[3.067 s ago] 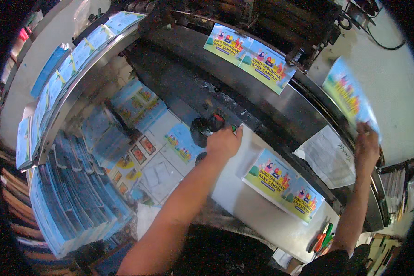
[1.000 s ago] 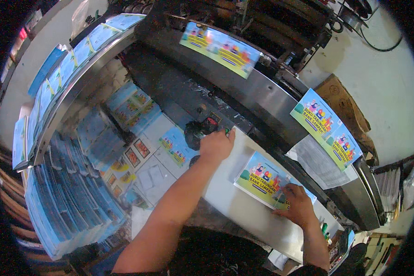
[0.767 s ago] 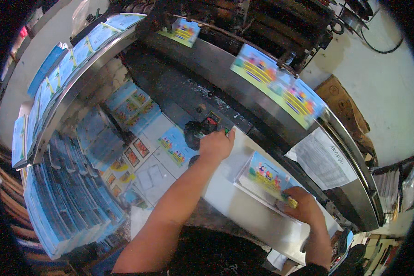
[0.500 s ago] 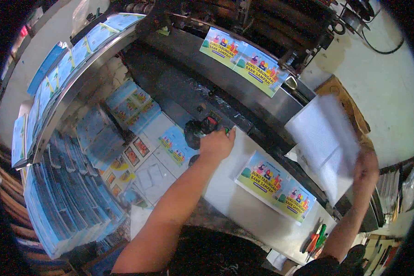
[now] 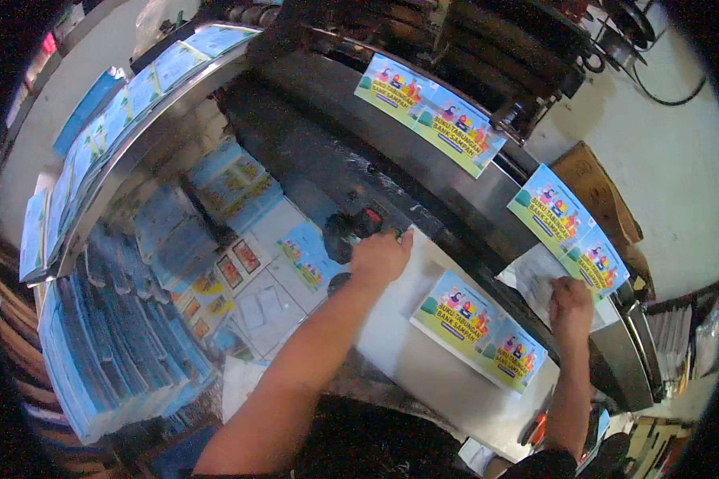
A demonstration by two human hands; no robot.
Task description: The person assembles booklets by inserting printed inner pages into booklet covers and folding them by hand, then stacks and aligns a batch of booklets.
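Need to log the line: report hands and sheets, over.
Left hand resting on the machine ledge by the black knob. Right hand pressed on a whitish sheet at the conveyor edge. Printed sheet lying flat between hands; nothing blocking.

Two bare forearms rise from the lower edge, uncovered from elbow to wrist. The left hand (image 5: 379, 257) and right hand (image 5: 570, 301) wear no gloves, rings or watch. Below the arms, a dark garment covers the person's torso; its details are too dim to tell.
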